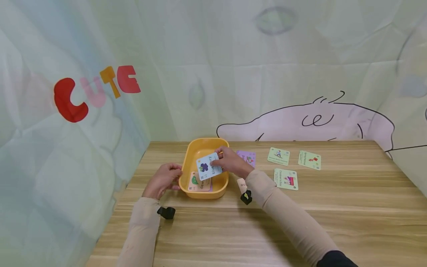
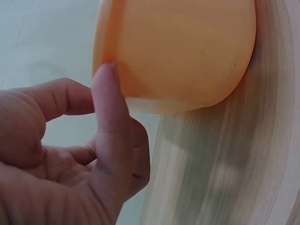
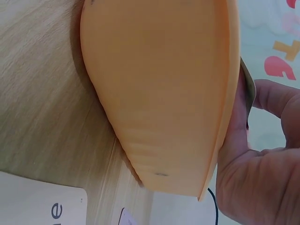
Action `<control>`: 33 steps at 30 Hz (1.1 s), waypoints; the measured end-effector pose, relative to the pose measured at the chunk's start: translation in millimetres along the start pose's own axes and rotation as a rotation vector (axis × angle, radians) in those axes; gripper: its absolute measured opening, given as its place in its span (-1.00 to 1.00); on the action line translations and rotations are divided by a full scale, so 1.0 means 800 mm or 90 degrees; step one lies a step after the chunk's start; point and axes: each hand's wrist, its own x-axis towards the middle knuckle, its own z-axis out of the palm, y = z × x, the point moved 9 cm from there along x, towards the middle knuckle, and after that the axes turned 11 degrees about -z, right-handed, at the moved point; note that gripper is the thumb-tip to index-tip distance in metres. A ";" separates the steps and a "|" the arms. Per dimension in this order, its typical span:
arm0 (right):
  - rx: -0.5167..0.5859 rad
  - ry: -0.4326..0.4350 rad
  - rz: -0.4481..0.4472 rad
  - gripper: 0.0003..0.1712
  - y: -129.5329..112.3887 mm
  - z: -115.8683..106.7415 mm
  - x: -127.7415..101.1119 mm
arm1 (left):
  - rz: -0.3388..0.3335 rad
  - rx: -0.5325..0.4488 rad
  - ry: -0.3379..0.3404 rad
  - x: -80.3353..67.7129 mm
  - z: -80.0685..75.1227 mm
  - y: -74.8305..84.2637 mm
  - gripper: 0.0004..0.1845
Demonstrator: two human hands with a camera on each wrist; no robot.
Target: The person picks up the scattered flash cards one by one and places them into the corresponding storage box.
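Observation:
In the head view, a yellow plastic bin stands on the table. My left hand is at its left side, thumb and a finger pinching the rim in the left wrist view. My right hand pinches a light-blue card with a dark berry picture over the bin. Only that card's thin edge shows in the right wrist view, above the bin's rim. Inside the bin lies a peach card with a green picture, a purple edge showing under it; the light-blue card partly covers it.
Right of the bin, a purple card lies partly behind my right hand, and a pale pink card partly under my wrist. Farther right lie three green cards, one reading "Children's Day". A printed cloth backdrop borders the table.

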 end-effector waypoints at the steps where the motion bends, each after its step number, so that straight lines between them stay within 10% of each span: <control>1: 0.002 -0.001 -0.001 -0.64 -0.001 0.000 -0.001 | 0.001 -0.002 -0.001 0.000 0.000 0.000 -0.69; 33: -0.010 0.017 0.018 -0.64 0.000 0.002 -0.001 | -0.003 -0.002 -0.001 0.003 -0.001 -0.001 -0.70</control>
